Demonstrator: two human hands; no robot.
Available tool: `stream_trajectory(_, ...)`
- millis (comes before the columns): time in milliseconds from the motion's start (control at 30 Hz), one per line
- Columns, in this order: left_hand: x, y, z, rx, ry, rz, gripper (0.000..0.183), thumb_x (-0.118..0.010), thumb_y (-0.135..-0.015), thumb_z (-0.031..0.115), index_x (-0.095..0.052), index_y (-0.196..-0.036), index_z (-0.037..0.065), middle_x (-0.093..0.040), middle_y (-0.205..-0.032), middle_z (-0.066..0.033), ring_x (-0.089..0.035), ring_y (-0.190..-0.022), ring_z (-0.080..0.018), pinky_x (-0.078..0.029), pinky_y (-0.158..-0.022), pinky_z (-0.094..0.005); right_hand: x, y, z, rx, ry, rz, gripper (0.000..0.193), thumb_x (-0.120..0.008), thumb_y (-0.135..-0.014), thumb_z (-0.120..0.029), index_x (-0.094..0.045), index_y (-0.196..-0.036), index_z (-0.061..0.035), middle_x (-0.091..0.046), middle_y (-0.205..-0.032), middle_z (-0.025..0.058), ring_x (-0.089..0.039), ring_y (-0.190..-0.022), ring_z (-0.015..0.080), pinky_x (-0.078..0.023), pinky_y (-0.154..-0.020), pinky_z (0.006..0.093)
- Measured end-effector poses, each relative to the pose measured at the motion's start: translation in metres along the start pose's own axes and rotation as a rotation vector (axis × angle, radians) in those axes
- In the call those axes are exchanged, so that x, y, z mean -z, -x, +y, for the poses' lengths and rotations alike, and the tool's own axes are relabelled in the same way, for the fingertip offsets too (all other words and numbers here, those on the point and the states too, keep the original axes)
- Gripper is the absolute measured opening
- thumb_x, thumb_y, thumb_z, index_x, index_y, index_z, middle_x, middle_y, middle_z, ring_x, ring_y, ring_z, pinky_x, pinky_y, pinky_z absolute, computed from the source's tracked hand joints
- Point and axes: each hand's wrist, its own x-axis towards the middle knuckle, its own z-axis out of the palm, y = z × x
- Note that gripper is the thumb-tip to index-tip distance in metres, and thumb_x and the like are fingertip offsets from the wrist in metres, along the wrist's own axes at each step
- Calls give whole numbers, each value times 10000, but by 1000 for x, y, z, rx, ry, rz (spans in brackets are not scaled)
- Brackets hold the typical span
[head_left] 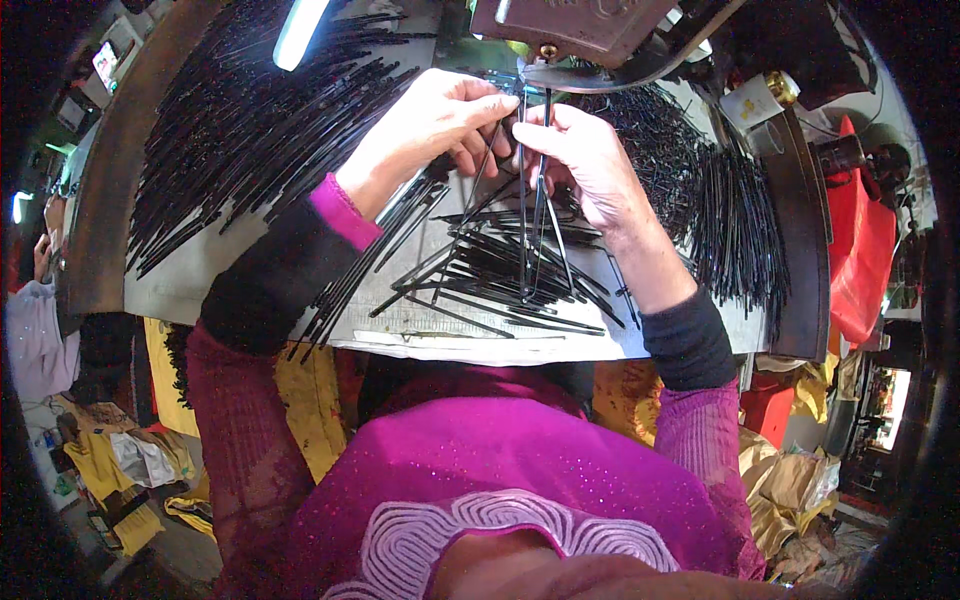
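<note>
My left hand (430, 125) is closed, thumb and forefinger pinching near the upper ends of thin black rods (523, 200) just under the machine head. Opposite it, my right hand (598, 165) is closed round more of these rods, which hang down between the two hands and spread apart at the bottom. The exact pinch points are partly hidden by my fingers. Below the hands, a loose pile of black rods (500, 270) lies crosswise on the pale, paper-covered tabletop (390, 338).
A brown machine head (570, 28) with a curved metal arm overhangs my fingers. A lit tube lamp (300, 35) is at upper left. Large heaps of black rods (270, 110) lie left, and bundles (740, 230) right. Raised brown edges (808, 240) flank the table; a red bag (860, 250) hangs beyond.
</note>
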Motion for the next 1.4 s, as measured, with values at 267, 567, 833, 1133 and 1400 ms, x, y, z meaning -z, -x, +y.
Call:
stream_trajectory(267,0,-2,1,-14,-84,23,344,-555,-866,333,-599,-856,-8,-601,-637,-78,-582,-482,-123,-431,-413,-195,-1,-2,-2,-4,-1,-13,173,-612,-816,-216,-585,-884,-59,-603,-691,17,-531,-535,60,-391,-457,187)
stream_trajectory(567,1,-3,4,-10,-131,31,351,-560,-865,324,-596,-798,-18,-583,-581,-69,-552,-422,-109,-410,-383,-204,-3,-2,-2,-46,-93,-6,179,-633,-801,-235,-592,-846,-67,-595,-680,14,-532,-528,67,-394,-453,187)
stream_trajectory(833,10,-8,1,2,-144,-4,346,-574,-857,318,-603,-766,-15,-568,-563,-67,-517,-393,-94,-382,-381,-208,1,-7,1,-58,-148,-45,183,-634,-798,-230,-609,-849,-57,-605,-691,24,-536,-534,73,-398,-451,189)
stream_trajectory(1133,3,-2,6,12,-168,16,341,-562,-862,320,-597,-776,-8,-573,-570,-62,-511,-387,-87,-368,-375,-202,-2,-3,3,-102,-190,-62,191,-620,-821,-243,-598,-847,-55,-604,-716,26,-550,-561,79,-423,-469,192)
stream_trajectory(1400,0,2,11,-78,-386,58,378,-542,-863,378,-608,-776,16,-564,-547,-29,-456,-395,-52,-358,-375,-182,-10,-3,7,-119,-304,-37,153,-616,-824,-210,-584,-866,-66,-599,-726,13,-533,-563,79,-412,-480,199)
